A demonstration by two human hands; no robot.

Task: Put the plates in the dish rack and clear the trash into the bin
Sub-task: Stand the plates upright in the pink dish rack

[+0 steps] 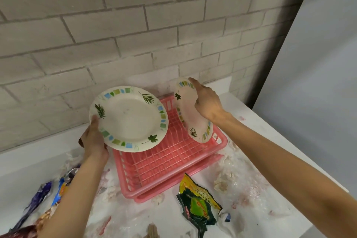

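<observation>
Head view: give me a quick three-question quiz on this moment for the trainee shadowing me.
1. True or false: the plate in the right hand stands on edge at the right side of the pink dish rack.
2. Which hand holds the plate that faces the camera, above the rack's left side? A) left hand B) right hand C) neither
3. Fill in: the green snack bag lies on the white counter just in ____ of the rack, nearer the camera.

Key:
1. True; the upright plate is tilted only slightly.
2. A; it grips the rim of the flat-facing plate.
3. front
</observation>
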